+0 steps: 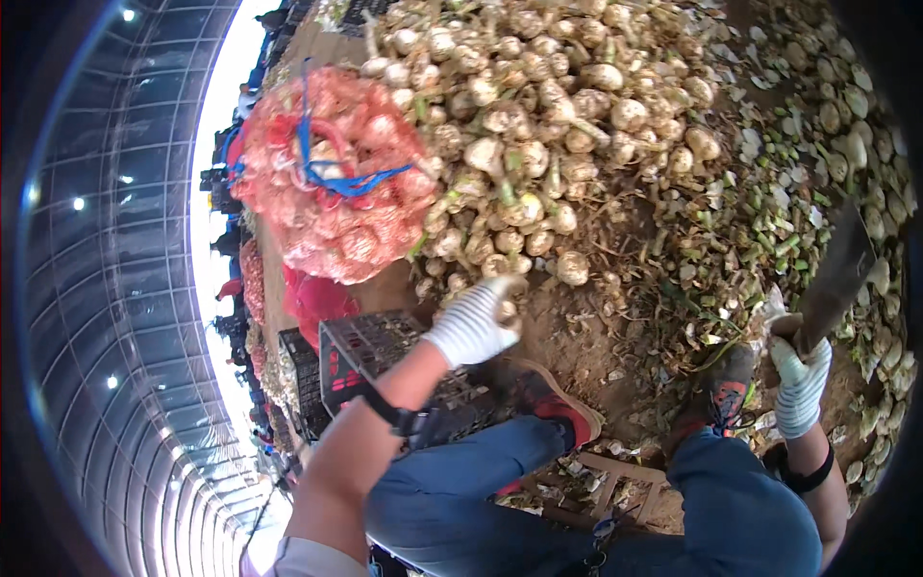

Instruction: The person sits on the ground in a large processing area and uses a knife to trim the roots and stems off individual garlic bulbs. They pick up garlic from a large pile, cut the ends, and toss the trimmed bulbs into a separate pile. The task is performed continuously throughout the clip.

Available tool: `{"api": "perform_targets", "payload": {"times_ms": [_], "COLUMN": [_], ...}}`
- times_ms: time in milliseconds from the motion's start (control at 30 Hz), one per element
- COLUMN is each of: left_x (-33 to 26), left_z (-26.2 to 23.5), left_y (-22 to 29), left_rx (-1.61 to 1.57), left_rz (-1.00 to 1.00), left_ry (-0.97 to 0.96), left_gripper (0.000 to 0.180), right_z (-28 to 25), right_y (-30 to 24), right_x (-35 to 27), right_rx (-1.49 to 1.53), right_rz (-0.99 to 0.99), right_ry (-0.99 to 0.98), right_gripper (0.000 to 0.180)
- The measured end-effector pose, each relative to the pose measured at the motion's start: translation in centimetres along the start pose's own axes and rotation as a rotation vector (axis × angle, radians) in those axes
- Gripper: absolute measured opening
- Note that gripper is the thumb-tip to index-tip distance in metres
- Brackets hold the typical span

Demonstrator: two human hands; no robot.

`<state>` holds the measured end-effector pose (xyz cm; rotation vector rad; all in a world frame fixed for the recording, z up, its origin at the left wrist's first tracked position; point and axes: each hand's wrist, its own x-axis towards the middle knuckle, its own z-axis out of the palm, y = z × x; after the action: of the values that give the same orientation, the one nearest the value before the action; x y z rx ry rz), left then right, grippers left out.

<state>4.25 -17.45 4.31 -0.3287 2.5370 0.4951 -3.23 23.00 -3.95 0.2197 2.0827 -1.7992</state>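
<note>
A large heap of soil-stained garlic bulbs (538,106), some with green stem stubs, spreads over the ground ahead of me. At its near edge is my left hand (478,322), in a white ribbed glove, with its fingers curled in. Something brownish shows at the blurred fingertips; whether it is a bulb or dirt on the glove I cannot make out. Low on the right, my right hand (800,380), gloved the same way, grips a knife (838,274). Its broad dark blade points up and away from me, over the stem scraps.
A full red mesh bag (336,183) with blue ties stands left of the heap. Black plastic crates (375,351) sit beneath my left forearm. Cut stems and peelings (750,212) litter the ground, with more bulbs (880,337) along the right edge. My shoes (562,409) are close by.
</note>
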Motion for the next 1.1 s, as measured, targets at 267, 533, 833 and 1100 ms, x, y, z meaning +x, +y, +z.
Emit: {"api": "perform_targets", "payload": {"times_ms": [267,533,833,1100], "left_x": [-16.1,-19.3,-1.1,9.3], "left_z": [-15.9,-14.8,-5.1,8.1], "left_y": [-11.7,-16.5,-1.6,4.7], "left_rx": [-0.345,-0.192,-0.252,-0.018], "left_rz": [-0.429,-0.620,0.073,-0.242], "left_ry": [-0.010,-0.022,0.021,-0.184], "left_gripper": [0.045,0.040,0.039,0.067], "right_z": [0.4,1.0,-1.4,-1.7], "right_y": [-0.3,0.0,1.0,0.1], "right_x": [-0.7,-0.8,-0.6,-0.4], "right_rx": [0.117,0.135,0.095,0.038], "right_rz": [0.039,-0.054,0.105,0.117], "right_ry": [0.010,0.006,-0.036,0.019], "right_gripper": [0.014,0.015,0.015,0.015]}}
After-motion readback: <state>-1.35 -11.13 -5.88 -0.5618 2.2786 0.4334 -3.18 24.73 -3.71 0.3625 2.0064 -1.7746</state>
